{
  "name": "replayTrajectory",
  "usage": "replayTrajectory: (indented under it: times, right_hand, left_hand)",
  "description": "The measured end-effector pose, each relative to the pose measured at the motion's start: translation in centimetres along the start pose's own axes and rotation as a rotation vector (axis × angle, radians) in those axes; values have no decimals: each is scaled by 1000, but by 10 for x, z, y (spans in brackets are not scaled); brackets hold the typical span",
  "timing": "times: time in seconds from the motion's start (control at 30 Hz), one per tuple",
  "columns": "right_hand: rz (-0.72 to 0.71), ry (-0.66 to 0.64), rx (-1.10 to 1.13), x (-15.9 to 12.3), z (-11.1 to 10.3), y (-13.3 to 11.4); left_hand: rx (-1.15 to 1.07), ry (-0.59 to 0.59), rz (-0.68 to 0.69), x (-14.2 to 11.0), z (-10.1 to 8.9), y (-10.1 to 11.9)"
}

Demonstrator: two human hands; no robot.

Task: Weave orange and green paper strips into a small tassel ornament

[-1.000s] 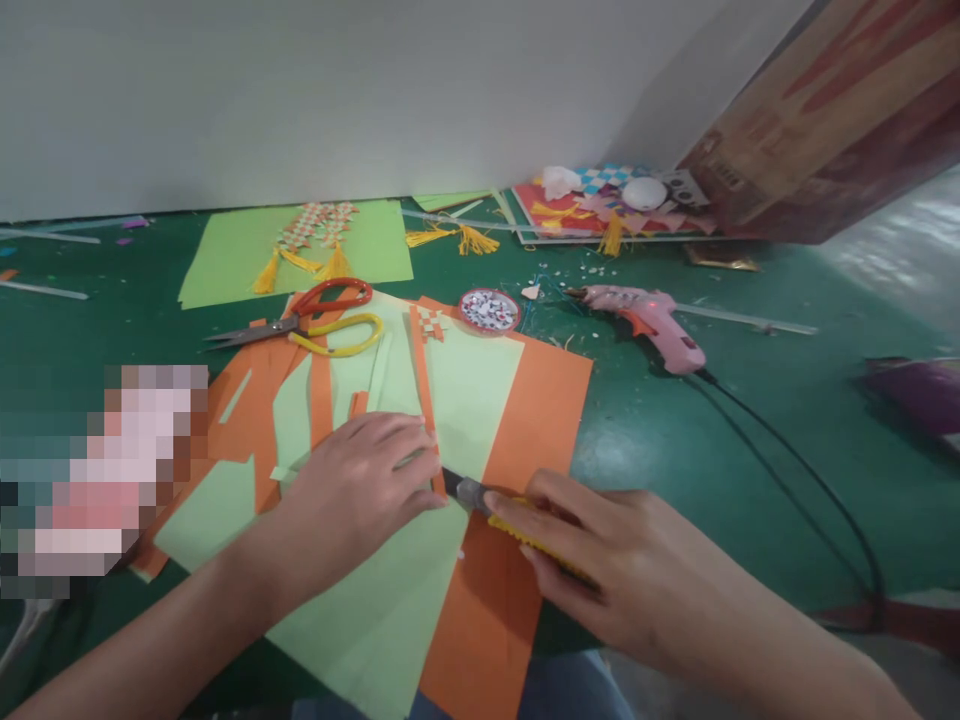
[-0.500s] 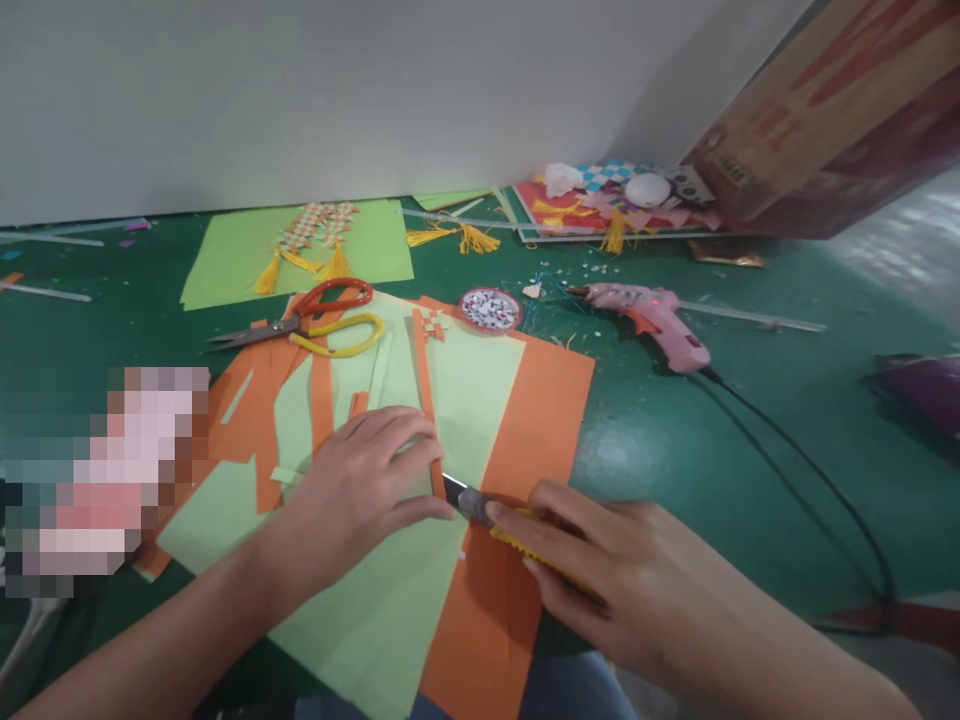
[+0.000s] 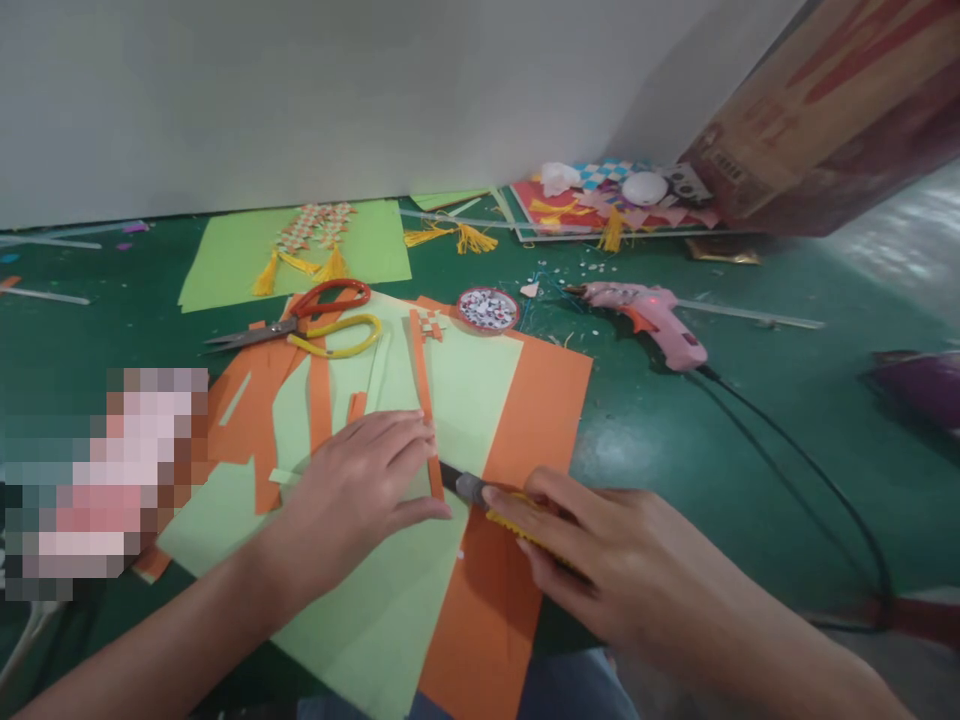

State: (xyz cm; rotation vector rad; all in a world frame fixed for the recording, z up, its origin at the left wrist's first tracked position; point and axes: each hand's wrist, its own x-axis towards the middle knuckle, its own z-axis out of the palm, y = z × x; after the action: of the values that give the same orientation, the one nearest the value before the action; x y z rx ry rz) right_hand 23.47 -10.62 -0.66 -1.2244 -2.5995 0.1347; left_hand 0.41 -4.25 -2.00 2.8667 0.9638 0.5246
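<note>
Left hand (image 3: 360, 480) lies flat, fingers (image 3: 409, 435) spread, pinning the light green sheet (image 3: 390, 590) on the orange sheet (image 3: 525, 420), mid-counter (image 3: 675, 450). Right hand (image 3: 600, 560) has its fingers wrapped round the yellow utility knife (image 3: 487, 500), blade tip touching a thin orange strip (image 3: 426, 400) just beside the left fingertips. Paper looks light, floppy, likely to slide and tear; best pressed flat near the cut line. Knife is stiff; hold by the handle. Count: one knife, one pair of scissors (image 3: 300, 325), one pink glue gun (image 3: 649, 315), one dish of googly eyes (image 3: 488, 309).
</note>
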Motion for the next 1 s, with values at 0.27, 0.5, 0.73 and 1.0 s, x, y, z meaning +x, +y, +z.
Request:
replayTrajectory:
  times: [0.27,0.5,0.73,1.0]
  right_hand:
    - [5,34,-39,6,6,8]
    - [-19,41,-33,5,0,4]
    - [-4,19,18,-3,-3,-4]
    - [6,29,24,-1,-1,-4]
  left_hand:
    - [11,0,14,0,-1,-1]
    - [10,20,116,2,-3,0]
    - [30,-2,91,1,-5,5]
    - [77,25,-21,-4,0,3]
